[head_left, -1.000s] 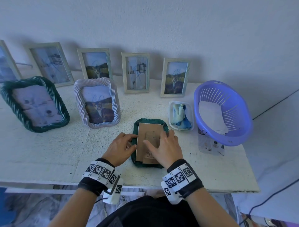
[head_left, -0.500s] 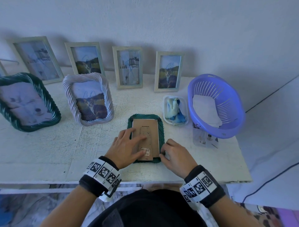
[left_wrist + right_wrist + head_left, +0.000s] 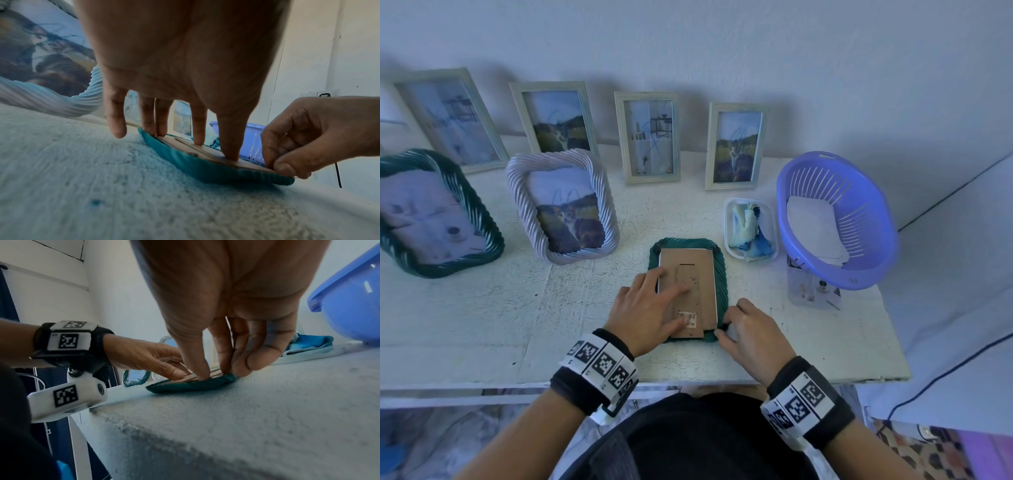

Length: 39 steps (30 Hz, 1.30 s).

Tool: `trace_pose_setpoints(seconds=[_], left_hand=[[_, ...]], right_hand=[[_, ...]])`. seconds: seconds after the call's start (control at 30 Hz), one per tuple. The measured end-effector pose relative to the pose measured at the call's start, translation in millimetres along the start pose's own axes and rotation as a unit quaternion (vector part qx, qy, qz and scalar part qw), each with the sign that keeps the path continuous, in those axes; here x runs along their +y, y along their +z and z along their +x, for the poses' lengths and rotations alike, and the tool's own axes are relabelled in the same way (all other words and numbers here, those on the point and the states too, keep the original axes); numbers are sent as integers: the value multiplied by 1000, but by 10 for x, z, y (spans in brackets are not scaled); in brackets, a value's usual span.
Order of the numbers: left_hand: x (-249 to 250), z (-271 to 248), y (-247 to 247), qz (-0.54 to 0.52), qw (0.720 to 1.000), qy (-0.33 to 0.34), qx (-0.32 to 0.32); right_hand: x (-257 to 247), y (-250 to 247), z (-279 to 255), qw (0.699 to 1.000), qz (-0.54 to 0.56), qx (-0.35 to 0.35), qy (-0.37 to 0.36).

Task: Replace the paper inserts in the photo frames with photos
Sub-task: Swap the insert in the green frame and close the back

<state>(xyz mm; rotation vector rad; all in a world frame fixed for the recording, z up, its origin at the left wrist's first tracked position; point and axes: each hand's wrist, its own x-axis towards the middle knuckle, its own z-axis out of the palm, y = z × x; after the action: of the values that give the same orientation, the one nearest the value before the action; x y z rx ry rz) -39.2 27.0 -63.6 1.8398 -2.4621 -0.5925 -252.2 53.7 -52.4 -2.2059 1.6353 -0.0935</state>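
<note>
A green twisted-rim frame (image 3: 721, 274) lies face down in the middle of the white table, its brown backing board (image 3: 700, 263) facing up. My left hand (image 3: 671, 301) lies flat on the board with straight fingers pressing it down; the left wrist view shows the fingertips (image 3: 231, 152) on the board. My right hand (image 3: 729, 325) has its fingers curled and pinches the frame's near right corner, where board meets rim (image 3: 285, 170). In the right wrist view its thumb and fingers (image 3: 202, 374) close on the green frame (image 3: 191, 386). What exactly sits between them is hidden.
Several standing frames line the wall, with a white twisted frame (image 3: 561, 205) and a second green frame (image 3: 431, 212) in front at left. Right of the work stand a small tray of blue cloth (image 3: 751, 226), a purple basket (image 3: 859, 219) holding white sheets, and a clear container (image 3: 811, 291).
My right hand left the backing board and came back to the frame's near right corner. My left hand slid from the frame's left edge onto the board and flattened.
</note>
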Motion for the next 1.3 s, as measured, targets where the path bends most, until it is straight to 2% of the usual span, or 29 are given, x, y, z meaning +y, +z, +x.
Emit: trace_pose_setpoints(seconds=[0.23, 0.37, 0.7, 0.83, 1.3], left_hand=[[-2, 5, -17, 9, 1000, -3, -2], [-2, 7, -24, 4, 1000, -1, 2], [4, 4, -42, 6, 1000, -3, 0], [10, -9, -49, 11, 1000, -3, -1], [28, -11, -63, 6, 1000, -1, -6]], right_hand=[[-53, 3, 29, 1000, 10, -18, 13], [-39, -11, 29, 999, 44, -25, -16], [1, 21, 8, 998, 63, -2, -12], [20, 69, -3, 996, 87, 26, 12], [41, 101, 37, 992, 117, 18, 47]])
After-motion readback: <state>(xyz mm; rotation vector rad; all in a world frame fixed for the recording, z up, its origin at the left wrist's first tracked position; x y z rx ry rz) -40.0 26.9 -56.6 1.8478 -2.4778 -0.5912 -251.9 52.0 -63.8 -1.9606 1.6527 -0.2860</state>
